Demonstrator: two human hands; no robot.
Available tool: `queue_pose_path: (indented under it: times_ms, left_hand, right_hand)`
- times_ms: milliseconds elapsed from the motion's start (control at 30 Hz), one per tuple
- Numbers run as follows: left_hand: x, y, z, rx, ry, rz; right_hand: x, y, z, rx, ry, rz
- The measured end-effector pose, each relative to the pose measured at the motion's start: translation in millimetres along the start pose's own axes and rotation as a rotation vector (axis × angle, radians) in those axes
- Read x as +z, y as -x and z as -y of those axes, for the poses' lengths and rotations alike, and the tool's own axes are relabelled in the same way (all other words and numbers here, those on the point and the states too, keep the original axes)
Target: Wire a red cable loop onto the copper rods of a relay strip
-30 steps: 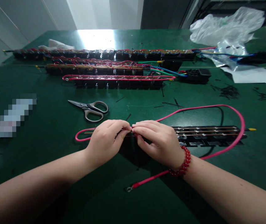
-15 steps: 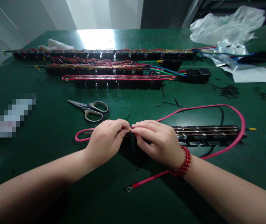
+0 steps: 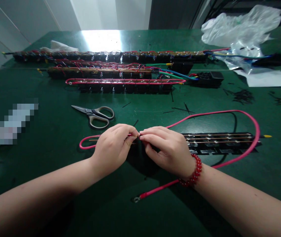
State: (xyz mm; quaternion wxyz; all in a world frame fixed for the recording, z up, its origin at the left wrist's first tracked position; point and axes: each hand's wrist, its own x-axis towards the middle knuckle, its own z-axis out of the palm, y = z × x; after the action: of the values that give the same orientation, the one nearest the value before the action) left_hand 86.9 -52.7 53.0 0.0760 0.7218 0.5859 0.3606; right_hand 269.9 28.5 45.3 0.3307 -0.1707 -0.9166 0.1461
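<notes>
Both hands meet above a black slotted strip with thin copper-coloured rods. My left hand is closed in a pinch, its thumb and forefinger on something too small to make out. The fingertips of my right hand press together right beside them, also on something hidden. A thick red cable loops along the strip, passes under both hands and bends back at the left. Its end bears a metal ring terminal in front of my right wrist. A red bead bracelet circles that wrist.
Scissors lie behind my left hand. Several wired strips stretch across the back of the green table. Thin black pieces are piled at the right, below a clear plastic bag. A blurred-out object lies left.
My left hand has risen very slightly, with its fingertips a little nearer my right hand's. My right hand and the red cable stay almost where they were.
</notes>
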Motion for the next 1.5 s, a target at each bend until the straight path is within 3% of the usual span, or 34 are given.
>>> queue_pose_path:
  times_ms: [833,1500]
  left_hand:
    - [-3.5,0.3,-1.6,0.136,-0.03,-0.072]
    - [-3.7,2.7,-1.5,0.172,-0.086,-0.119]
  right_hand:
    - [-0.1,0.5,-0.4,-0.021,0.007,-0.048]
    - [0.3,-0.5,1.2,0.029,0.021,-0.008]
